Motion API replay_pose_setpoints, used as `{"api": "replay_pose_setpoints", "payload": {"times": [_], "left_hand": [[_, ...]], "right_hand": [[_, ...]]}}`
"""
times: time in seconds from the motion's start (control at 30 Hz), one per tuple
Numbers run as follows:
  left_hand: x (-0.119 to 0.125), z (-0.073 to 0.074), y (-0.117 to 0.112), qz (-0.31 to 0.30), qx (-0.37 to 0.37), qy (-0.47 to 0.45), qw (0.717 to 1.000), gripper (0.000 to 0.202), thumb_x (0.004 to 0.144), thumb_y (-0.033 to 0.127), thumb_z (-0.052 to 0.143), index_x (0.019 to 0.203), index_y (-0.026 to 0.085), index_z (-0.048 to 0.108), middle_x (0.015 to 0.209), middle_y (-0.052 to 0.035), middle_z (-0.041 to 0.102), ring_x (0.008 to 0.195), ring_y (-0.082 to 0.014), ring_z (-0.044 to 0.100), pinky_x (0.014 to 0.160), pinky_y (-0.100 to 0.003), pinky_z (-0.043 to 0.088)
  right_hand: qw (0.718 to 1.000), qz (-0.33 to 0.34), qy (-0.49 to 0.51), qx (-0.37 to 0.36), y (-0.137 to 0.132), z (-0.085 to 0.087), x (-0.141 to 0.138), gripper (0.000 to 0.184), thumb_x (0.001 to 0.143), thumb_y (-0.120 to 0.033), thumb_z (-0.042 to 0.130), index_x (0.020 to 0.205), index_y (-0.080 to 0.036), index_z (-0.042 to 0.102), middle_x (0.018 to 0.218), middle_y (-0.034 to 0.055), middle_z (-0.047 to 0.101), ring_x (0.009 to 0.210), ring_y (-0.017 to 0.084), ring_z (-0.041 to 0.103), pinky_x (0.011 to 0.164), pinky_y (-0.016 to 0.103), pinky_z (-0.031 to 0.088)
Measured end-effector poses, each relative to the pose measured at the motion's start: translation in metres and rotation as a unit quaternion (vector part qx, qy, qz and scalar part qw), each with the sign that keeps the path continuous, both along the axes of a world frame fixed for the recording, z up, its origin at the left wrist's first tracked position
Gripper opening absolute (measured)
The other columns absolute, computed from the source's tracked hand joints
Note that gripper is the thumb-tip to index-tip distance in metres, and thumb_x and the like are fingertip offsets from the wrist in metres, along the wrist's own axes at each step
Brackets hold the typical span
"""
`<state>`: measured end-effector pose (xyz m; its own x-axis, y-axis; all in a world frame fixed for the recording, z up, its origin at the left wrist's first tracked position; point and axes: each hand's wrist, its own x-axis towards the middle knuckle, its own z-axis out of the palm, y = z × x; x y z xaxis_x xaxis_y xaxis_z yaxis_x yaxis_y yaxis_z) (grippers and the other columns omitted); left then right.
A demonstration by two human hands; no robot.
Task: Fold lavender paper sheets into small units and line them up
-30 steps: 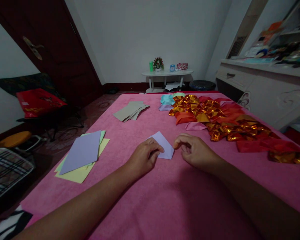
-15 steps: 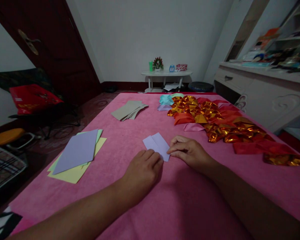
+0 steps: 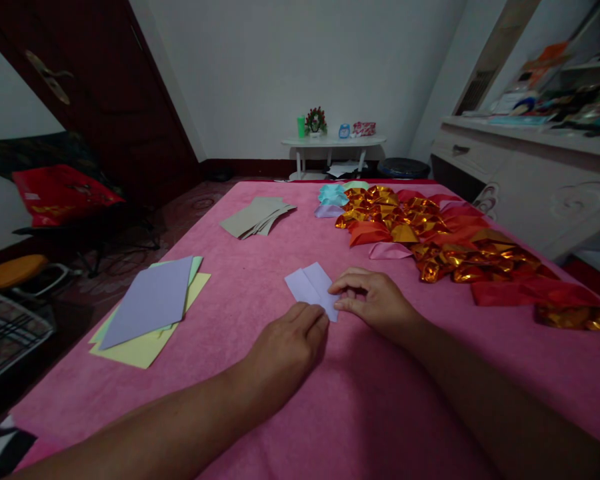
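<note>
A folded sheet of light purple paper lies on the pink cloth in front of me, with a crease line running across it. My left hand rests on its near edge, fingers curled and pressed together on the paper. At the right edge of the sheet is my right hand, its thumb and index finger brought together on the paper. Part of the near side is hidden under my left fingers.
Purple, green and yellow sheets are stacked at the left. Grey papers lie fanned farther back. Folded gold and red paper pieces cover the right side of the pink-covered table. A white side table stands by the wall.
The right fingers have shifted slightly left and farther onto the paper's edge. My left hand stays on the near edge with little movement. The camera view has shifted slightly.
</note>
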<state>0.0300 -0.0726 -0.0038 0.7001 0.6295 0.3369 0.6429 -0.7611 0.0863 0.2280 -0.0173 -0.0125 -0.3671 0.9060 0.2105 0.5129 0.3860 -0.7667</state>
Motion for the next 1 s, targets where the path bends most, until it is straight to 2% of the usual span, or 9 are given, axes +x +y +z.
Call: {"api": "replay_pose_setpoints", "payload": {"times": [0.2, 0.4, 0.53, 0.63, 0.83, 1.0], "left_hand": [[-0.002, 0.0, 0.005, 0.019, -0.041, -0.015, 0.999, 0.026, 0.094, 0.02, 0.038, 0.102, 0.014, 0.062, 0.096, -0.0083, 0.063, 0.087, -0.0183, 0.056, 0.074, -0.031, 0.052], [-0.009, -0.002, 0.03, -0.034, -0.04, -0.048, 0.997, 0.024, 0.093, 0.022, 0.044, 0.096, 0.017, 0.066, 0.09, -0.0068, 0.064, 0.085, -0.0157, 0.058, 0.074, -0.027, 0.049], [-0.012, -0.003, 0.043, -0.063, -0.019, -0.064, 0.996, 0.021, 0.091, 0.021, 0.048, 0.093, 0.017, 0.068, 0.09, -0.0073, 0.066, 0.084, -0.0156, 0.059, 0.072, -0.027, 0.049], [-0.009, -0.003, 0.036, -0.067, -0.011, -0.063, 0.996, 0.022, 0.091, 0.021, 0.047, 0.093, 0.016, 0.068, 0.088, -0.008, 0.067, 0.083, -0.0159, 0.061, 0.071, -0.027, 0.05], [-0.005, -0.006, 0.01, -0.014, -0.015, -0.064, 0.998, 0.027, 0.093, 0.02, 0.041, 0.102, 0.015, 0.065, 0.101, -0.0096, 0.068, 0.087, -0.0173, 0.065, 0.077, -0.031, 0.055], [-0.004, -0.008, 0.009, -0.024, 0.001, -0.061, 0.998, 0.026, 0.092, 0.018, 0.041, 0.1, 0.012, 0.065, 0.102, -0.0106, 0.068, 0.09, -0.0187, 0.066, 0.08, -0.033, 0.057]], "right_hand": [[1.0, -0.003, -0.001, -0.013, 0.001, 0.003, -0.001, 0.005, 0.07, -0.017, 0.066, 0.075, -0.017, 0.068, 0.082, 0.001, 0.059, 0.067, 0.011, 0.052, 0.062, 0.024, 0.041], [0.997, 0.05, 0.035, -0.049, -0.002, 0.015, 0.005, 0.006, 0.073, -0.018, 0.062, 0.068, -0.017, 0.064, 0.078, 0.0016, 0.059, 0.072, 0.013, 0.053, 0.065, 0.025, 0.041], [0.996, 0.061, 0.037, -0.054, -0.003, 0.017, 0.007, 0.007, 0.073, -0.017, 0.062, 0.068, -0.018, 0.066, 0.078, 0.0019, 0.06, 0.073, 0.014, 0.054, 0.065, 0.026, 0.04], [0.996, 0.063, 0.042, -0.052, -0.003, 0.017, 0.006, 0.008, 0.073, -0.017, 0.063, 0.068, -0.018, 0.068, 0.078, 0.0028, 0.06, 0.073, 0.014, 0.054, 0.067, 0.026, 0.042], [0.995, 0.057, 0.038, -0.072, -0.002, 0.014, 0.004, 0.01, 0.074, -0.019, 0.062, 0.07, -0.017, 0.07, 0.074, 0.0028, 0.061, 0.07, 0.014, 0.054, 0.066, 0.026, 0.043], [0.993, 0.036, 0.042, -0.105, -0.001, 0.012, 0.002, 0.009, 0.072, -0.021, 0.062, 0.069, -0.016, 0.069, 0.07, 0.0015, 0.061, 0.063, 0.012, 0.052, 0.06, 0.024, 0.04]]}}
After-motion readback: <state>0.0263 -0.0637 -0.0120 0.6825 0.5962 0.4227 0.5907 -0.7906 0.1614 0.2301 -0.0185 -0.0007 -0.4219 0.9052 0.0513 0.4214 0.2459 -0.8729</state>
